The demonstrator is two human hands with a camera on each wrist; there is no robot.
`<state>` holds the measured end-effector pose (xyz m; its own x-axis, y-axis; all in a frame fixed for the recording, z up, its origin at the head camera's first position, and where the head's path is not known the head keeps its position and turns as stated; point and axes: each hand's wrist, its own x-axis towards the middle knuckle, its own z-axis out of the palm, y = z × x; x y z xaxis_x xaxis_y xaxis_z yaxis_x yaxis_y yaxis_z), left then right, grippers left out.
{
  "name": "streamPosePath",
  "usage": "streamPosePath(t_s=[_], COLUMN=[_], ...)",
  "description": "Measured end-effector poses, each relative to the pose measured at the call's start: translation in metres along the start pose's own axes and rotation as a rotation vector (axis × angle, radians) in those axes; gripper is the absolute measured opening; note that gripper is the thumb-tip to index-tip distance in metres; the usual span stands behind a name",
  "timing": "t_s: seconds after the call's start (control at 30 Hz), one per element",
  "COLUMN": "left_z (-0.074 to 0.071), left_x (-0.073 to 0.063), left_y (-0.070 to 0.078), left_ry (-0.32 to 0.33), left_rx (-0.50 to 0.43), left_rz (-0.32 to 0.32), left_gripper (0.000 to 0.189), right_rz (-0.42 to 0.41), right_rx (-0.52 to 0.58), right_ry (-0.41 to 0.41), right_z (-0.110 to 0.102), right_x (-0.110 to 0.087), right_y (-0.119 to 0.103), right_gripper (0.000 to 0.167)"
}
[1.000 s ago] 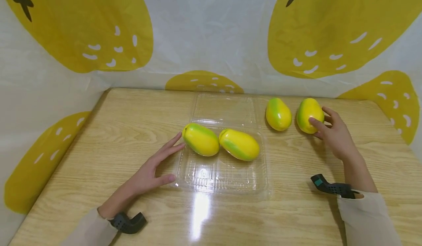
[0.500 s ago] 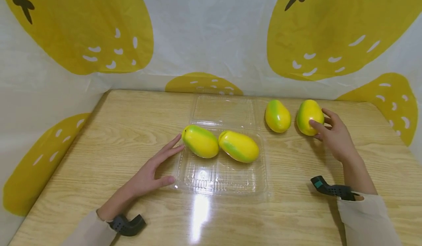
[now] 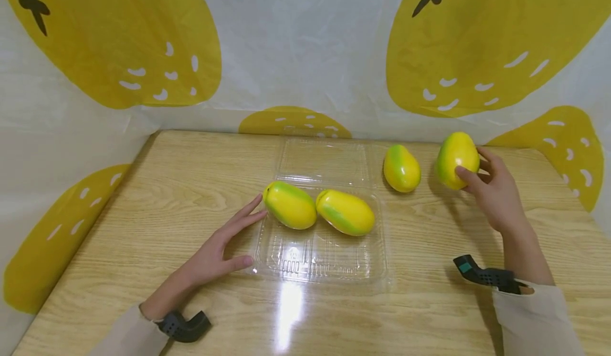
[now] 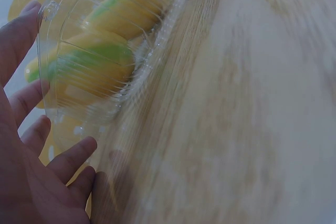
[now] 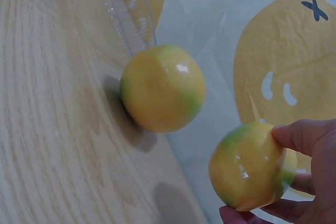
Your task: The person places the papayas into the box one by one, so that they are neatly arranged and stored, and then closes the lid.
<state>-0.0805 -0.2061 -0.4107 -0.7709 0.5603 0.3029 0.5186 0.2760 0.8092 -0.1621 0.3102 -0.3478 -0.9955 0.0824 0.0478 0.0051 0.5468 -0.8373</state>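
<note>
My right hand holds a glossy yellow-green papaya between thumb and fingers, raised off the table at the back right. In the right wrist view the held papaya shows apart from another papaya, which rests on the wood. A clear plastic clamshell box lies with its lid folded back; two papayas lie end to end across its base, a left papaya and a right papaya. At the box's left edge my left hand rests with fingers spread, fingertips touching the rim.
The box's lid reaches toward the back edge of the wooden table. A standing papaya is right of the lid. Behind the table hangs a white curtain with large yellow fruit prints.
My right hand has lifted its papaya off the table, slightly up and to the right. The left hand and the other papayas have stayed in place.
</note>
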Motion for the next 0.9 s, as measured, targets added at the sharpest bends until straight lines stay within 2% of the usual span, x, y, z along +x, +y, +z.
streamPosePath(t_s=[0.57,0.9], left_z=[0.000,0.000], left_x=[0.001,0.001], left_y=[0.000,-0.002], left_ry=[0.001,0.004], left_rx=[0.004,0.002], left_rz=[0.008,0.018], left_gripper=[0.072,0.072], right_rz=[-0.144,-0.311], right_rx=[-0.061,0.045], right_ry=[0.104,0.126], right_z=[0.000,0.014], right_x=[-0.018,-0.032], right_y=[-0.047,-0.075], right_gripper=[0.070,0.068])
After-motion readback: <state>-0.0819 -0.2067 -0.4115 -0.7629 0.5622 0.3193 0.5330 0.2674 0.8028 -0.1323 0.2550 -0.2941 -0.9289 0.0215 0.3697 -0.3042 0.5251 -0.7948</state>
